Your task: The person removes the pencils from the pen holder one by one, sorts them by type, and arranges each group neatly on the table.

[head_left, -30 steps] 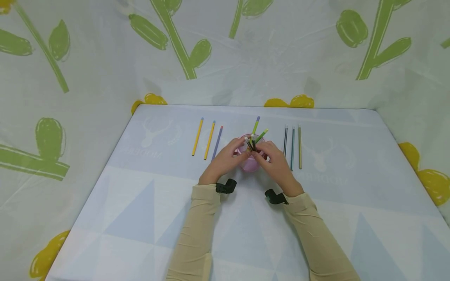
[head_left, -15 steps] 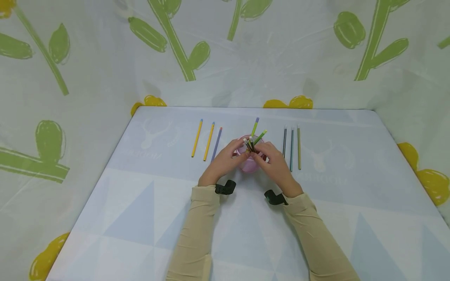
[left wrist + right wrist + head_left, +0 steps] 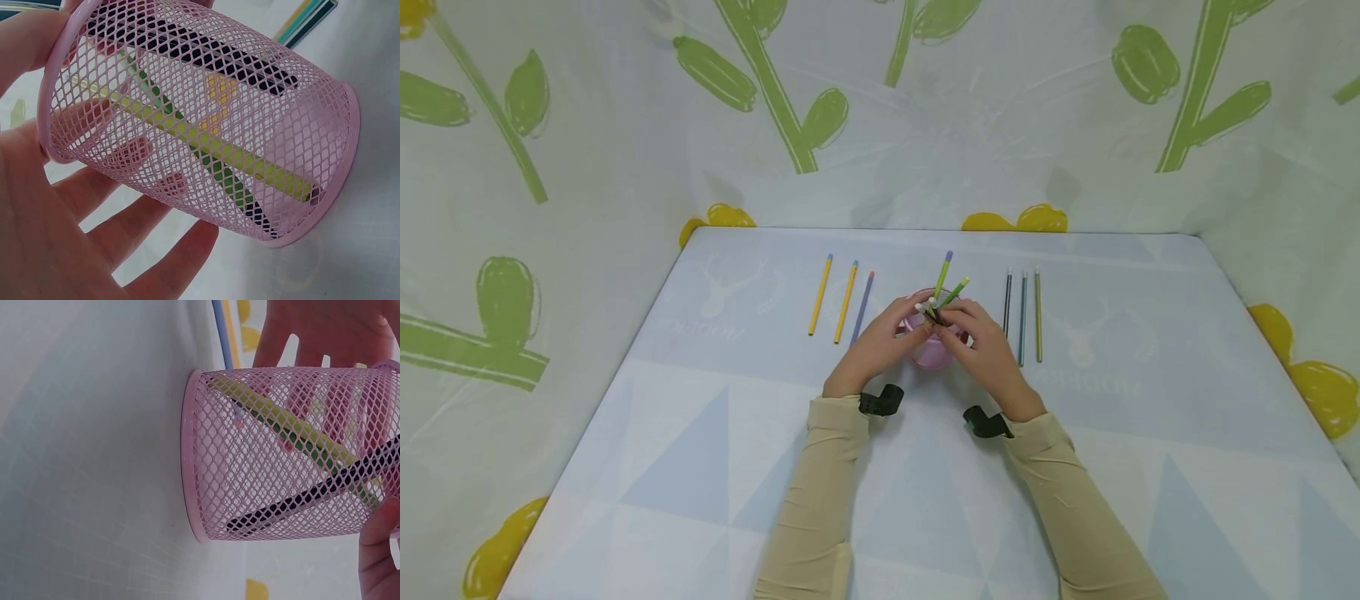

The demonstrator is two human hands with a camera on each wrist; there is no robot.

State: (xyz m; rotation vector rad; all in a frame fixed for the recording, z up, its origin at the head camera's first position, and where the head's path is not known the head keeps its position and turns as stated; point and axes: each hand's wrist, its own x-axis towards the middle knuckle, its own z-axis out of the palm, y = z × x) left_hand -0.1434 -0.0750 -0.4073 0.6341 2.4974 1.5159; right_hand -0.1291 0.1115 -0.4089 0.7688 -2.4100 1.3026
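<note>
A pink mesh pencil cup [image 3: 932, 357] stands upright on the table between both hands. My left hand [image 3: 877, 343] holds its left side, with fingers spread behind the mesh and the thumb at the rim in the left wrist view. My right hand [image 3: 992, 346] is at the rim on the other side, its fingertips pinching dark pencils [image 3: 933, 317] with white ends. Through the mesh, these dark pencils [image 3: 300, 503] slant down to the cup's bottom. A yellow-green pencil [image 3: 250, 159] and a green pencil [image 3: 225, 178] also lean inside, crossing each other.
Left of the cup lie two yellow pencils, the outer yellow pencil [image 3: 821, 296] and inner yellow pencil [image 3: 846, 302], beside a blue-violet pencil [image 3: 862, 304]. On the right are a black pencil [image 3: 1007, 302], a teal pencil [image 3: 1023, 321] and an olive pencil [image 3: 1038, 317].
The white ends of the dark pencils have sunk lower toward the cup rim and shifted slightly left. Both hands keep nearly the same place on the cup.
</note>
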